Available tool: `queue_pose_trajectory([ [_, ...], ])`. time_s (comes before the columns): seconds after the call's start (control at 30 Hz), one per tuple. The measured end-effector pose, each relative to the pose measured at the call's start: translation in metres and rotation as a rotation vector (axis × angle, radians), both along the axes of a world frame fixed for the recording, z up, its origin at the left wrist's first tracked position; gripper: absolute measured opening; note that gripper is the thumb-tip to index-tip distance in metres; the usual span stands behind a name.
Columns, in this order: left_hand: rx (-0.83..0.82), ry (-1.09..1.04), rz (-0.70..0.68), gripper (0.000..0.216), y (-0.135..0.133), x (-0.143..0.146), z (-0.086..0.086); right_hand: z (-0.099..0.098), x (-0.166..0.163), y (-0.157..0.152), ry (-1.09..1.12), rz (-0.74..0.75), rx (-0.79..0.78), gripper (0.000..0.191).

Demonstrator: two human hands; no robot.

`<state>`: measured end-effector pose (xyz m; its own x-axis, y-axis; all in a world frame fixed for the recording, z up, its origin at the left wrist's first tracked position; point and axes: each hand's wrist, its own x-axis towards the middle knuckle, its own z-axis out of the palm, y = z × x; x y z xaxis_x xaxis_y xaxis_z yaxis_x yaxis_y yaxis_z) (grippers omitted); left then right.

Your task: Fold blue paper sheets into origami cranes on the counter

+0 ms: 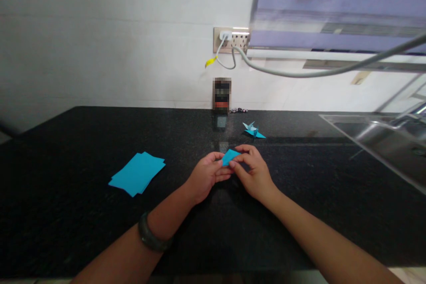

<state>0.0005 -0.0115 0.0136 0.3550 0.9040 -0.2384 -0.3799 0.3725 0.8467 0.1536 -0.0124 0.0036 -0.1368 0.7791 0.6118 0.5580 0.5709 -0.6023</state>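
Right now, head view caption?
Left hand and right hand pinch folded blue paper; sheet stack, origami crane on black countertop.

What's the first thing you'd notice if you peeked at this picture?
Bright blue jumps out against the black speckled stone counter: a small folded blue paper piece is pinched between the left hand and the right hand in the middle. To the left lies a loose stack of blue paper sheets. Behind the hands, nearer the wall, sits a little folded blue paper bird.
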Motion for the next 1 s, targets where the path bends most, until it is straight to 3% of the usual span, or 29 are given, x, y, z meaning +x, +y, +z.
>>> queue_pose_trajectory([
  [0.2,0.051,0.023,-0.006,0.020,-0.0005,0.0015,-0.0023,-0.0035,-0.0033,0.0013,0.105,-0.013,-0.140,0.009],
  [0.53,0.157,0.167,-0.011,0.032,-0.0002,0.0024,-0.0038,0.0003,-0.0029,0.0008,0.110,0.004,-0.136,0.010],
  [1.0,0.201,0.223,-0.005,0.028,0.0000,0.0012,-0.0045,-0.0020,-0.0041,0.0020,0.216,0.006,-0.219,0.009],
])
